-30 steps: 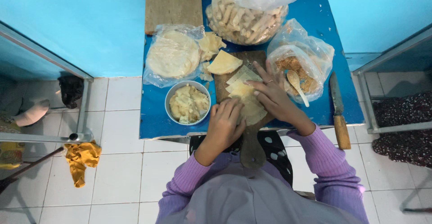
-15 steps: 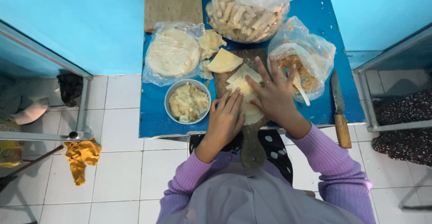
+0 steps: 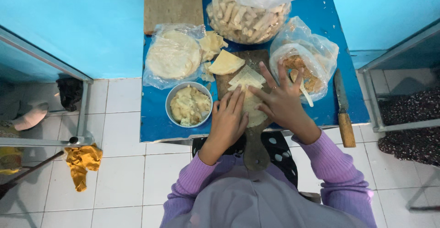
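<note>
A dark wooden cutting board (image 3: pixel 255 154) with a handle lies on the blue table (image 3: pixel 156 122), handle toward me. Pale thin wrapper sheets (image 3: pixel 248 78) are stacked on it, with a folded triangular one (image 3: pixel 224 63) at its far end. My left hand (image 3: pixel 228 120) rests flat on a wrapper at the board's near left. My right hand (image 3: pixel 280 100) presses on the same wrapper from the right, fingers spread. Both wrists wear purple sleeves.
A metal bowl of pale mashed filling (image 3: pixel 188 104) stands left of the board. A bag of round wrappers (image 3: pixel 173 54), a bag of rolled pieces (image 3: pixel 247 12), a bag of crumbs with a spoon (image 3: pixel 300 70), a wooden-handled knife (image 3: pixel 344 108) and a plank (image 3: pixel 173 3) surround it.
Both hands have shifted slightly on the wrapper; my left hand's fingers now lie flatter on it, and my right hand's fingers have spread wider.
</note>
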`<state>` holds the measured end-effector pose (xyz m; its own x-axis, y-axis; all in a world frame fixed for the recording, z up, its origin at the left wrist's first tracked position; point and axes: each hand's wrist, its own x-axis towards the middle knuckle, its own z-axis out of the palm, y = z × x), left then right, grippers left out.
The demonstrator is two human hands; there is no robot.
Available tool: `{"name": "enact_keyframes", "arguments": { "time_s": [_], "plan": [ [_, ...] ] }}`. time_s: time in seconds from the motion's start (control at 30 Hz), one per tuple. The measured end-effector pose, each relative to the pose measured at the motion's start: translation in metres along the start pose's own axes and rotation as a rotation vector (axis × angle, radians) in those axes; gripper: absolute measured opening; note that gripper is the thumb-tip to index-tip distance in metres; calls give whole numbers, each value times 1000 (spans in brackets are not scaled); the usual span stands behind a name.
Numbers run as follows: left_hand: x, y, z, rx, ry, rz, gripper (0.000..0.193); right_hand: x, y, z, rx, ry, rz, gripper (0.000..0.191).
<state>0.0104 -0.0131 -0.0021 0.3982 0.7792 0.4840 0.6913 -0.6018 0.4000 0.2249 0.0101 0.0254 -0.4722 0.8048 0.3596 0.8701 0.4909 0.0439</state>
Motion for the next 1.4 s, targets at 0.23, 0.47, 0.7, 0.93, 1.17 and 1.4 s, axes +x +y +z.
{"name": "enact_keyframes", "arguments": {
  "time_s": [0.23,0.47,0.7,0.93,1.17,1.4],
  "plan": [
    [-1,0,2,22,0,-2,63,13,6,9,-111,-27,30,54],
    [-1,0,2,11,14,-2,62,24,8,16,-219,18,20,52],
    [-1,0,0,14,10,-6,61,41,14,27,-293,11,22,57],
    [-1,0,0,9,20,1,60,45,16,29,-423,17,67,61],
    [0,1,1,7,24,-2,59,31,11,22,-252,-11,18,55],
    [-1,1,-1,5,27,1,58,26,11,4,-93,14,145,40]
  ]
}}
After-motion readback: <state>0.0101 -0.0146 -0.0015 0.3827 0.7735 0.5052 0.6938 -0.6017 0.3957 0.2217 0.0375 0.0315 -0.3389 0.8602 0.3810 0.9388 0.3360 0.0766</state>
